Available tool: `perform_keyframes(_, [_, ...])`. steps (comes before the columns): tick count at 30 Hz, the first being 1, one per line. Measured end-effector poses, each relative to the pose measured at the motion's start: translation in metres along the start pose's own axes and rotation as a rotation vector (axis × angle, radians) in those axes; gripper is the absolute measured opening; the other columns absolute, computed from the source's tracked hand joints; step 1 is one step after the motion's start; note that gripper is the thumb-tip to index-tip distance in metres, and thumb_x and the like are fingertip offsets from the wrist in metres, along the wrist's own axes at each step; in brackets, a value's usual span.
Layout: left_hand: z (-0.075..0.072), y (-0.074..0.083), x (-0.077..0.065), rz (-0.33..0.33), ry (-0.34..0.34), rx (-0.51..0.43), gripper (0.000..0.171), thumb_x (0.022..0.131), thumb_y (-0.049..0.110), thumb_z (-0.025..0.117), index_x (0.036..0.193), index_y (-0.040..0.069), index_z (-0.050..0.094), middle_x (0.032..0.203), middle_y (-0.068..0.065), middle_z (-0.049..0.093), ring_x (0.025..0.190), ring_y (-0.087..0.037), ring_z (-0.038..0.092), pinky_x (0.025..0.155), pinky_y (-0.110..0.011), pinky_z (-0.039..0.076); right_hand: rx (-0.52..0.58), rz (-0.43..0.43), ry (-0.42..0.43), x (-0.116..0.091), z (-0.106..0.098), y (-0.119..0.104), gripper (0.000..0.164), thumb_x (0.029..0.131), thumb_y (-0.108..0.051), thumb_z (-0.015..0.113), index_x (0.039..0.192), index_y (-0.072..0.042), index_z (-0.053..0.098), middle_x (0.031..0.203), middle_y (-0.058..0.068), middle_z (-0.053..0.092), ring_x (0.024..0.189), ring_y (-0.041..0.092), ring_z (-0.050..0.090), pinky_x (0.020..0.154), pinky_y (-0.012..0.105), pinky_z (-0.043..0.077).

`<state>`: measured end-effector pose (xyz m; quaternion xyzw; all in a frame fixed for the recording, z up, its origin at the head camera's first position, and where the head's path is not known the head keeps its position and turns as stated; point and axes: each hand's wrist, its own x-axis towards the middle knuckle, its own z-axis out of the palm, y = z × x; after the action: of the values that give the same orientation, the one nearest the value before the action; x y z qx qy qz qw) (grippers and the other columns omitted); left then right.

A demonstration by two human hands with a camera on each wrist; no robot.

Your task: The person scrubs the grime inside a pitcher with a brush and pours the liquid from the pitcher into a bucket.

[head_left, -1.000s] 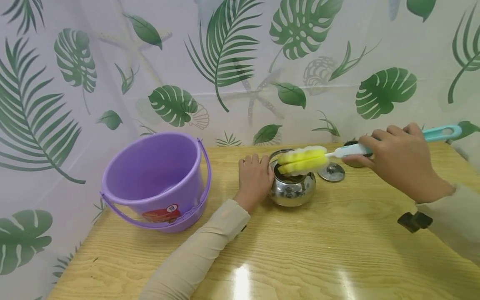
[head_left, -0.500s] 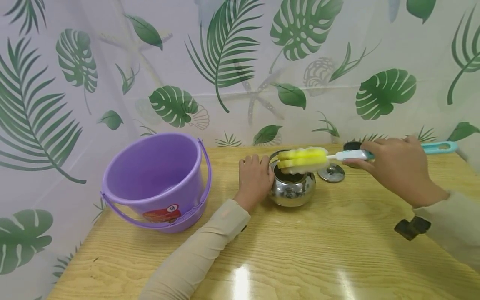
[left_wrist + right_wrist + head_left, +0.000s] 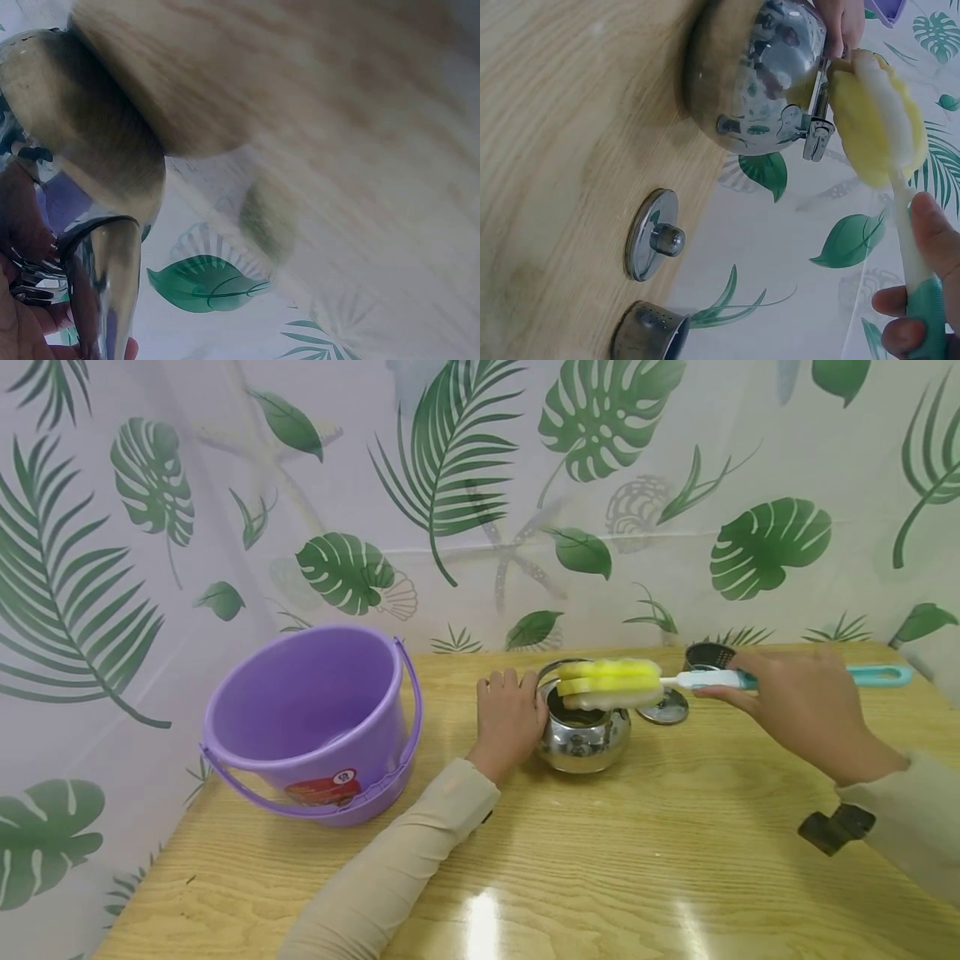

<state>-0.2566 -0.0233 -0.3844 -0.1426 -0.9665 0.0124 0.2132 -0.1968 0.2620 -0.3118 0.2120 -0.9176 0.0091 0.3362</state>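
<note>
A shiny steel teapot (image 3: 585,747) stands uncovered on the table, its loop handle raised at the back. My left hand (image 3: 510,718) holds it at the left side; in the left wrist view, fingers (image 3: 52,319) curl round behind the spout (image 3: 105,292). With my right hand (image 3: 813,714) I grip the white and turquoise handle of a sponge cleaning brush (image 3: 609,681). Its yellow and white head lies nearly level over the teapot's mouth, and the right wrist view shows this sponge (image 3: 874,120) outside the rim. Whether it touches the rim I cannot tell.
A steel lid (image 3: 666,706) lies right of the teapot, knob up. Behind my right hand stands a perforated strainer cup (image 3: 708,655), partly hidden. The purple bucket (image 3: 345,777) is on the left, handle down in front. A leaf-print sheet (image 3: 480,485) hangs behind the wooden table (image 3: 585,868).
My right hand has come down, bringing the brush from a slant to nearly level. The sponge head has shifted slightly right. My left hand and the teapot have stayed put.
</note>
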Motion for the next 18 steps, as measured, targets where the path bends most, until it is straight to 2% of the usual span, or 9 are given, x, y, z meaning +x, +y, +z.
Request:
perform_keyframes(3, [-0.001, 0.001, 0.000, -0.003, -0.008, -0.002, 0.023, 0.096, 0.032, 0.042, 0.106, 0.015, 0.054, 0.094, -0.004, 0.057, 0.091, -0.022, 0.054, 0.081, -0.036, 0.040, 0.064, 0.041, -0.083, -0.004, 0.000, 0.000, 0.047, 0.083, -0.054, 0.056, 0.072, -0.008, 0.059, 0.047, -0.005, 0.037, 0.041, 0.008, 0.025, 0.041, 0.024, 0.016])
perform_keyframes(5, [-0.001, 0.001, 0.000, -0.002, -0.003, -0.004, 0.023, 0.095, 0.032, 0.042, 0.106, 0.015, 0.054, 0.094, -0.004, 0.058, 0.091, -0.022, 0.054, 0.080, -0.036, 0.040, 0.097, 0.082, -0.148, -0.006, -0.001, -0.001, 0.036, 0.083, -0.043, 0.064, 0.074, -0.009, 0.059, 0.050, -0.004, 0.040, 0.042, 0.009, 0.028, 0.041, 0.025, 0.018])
perform_keyframes(9, [-0.002, 0.001, -0.001, -0.004, 0.012, -0.003, 0.023, 0.095, 0.031, 0.043, 0.107, 0.016, 0.055, 0.093, -0.004, 0.058, 0.090, -0.022, 0.054, 0.079, -0.036, 0.040, 0.138, 0.159, -0.251, -0.011, -0.005, -0.003, 0.030, 0.087, -0.037, 0.063, 0.078, -0.008, 0.058, 0.053, -0.003, 0.042, 0.045, 0.011, 0.032, 0.040, 0.026, 0.022])
perform_keyframes(12, [-0.003, 0.002, -0.001, -0.007, 0.013, -0.003, 0.023, 0.095, 0.031, 0.043, 0.108, 0.016, 0.055, 0.094, -0.004, 0.058, 0.090, -0.022, 0.054, 0.080, -0.036, 0.040, 0.141, 0.177, -0.289, -0.015, -0.006, -0.003, 0.032, 0.088, -0.039, 0.060, 0.080, -0.008, 0.058, 0.054, -0.004, 0.043, 0.046, 0.011, 0.033, 0.041, 0.027, 0.024])
perform_keyframes(18, [-0.002, 0.001, -0.001, -0.005, 0.002, -0.005, 0.024, 0.095, 0.031, 0.043, 0.109, 0.016, 0.055, 0.095, -0.005, 0.058, 0.091, -0.022, 0.054, 0.081, -0.036, 0.040, 0.126, 0.156, -0.254, -0.027, -0.008, 0.002, 0.032, 0.088, -0.038, 0.061, 0.083, -0.007, 0.059, 0.054, -0.005, 0.044, 0.046, 0.009, 0.033, 0.042, 0.025, 0.024])
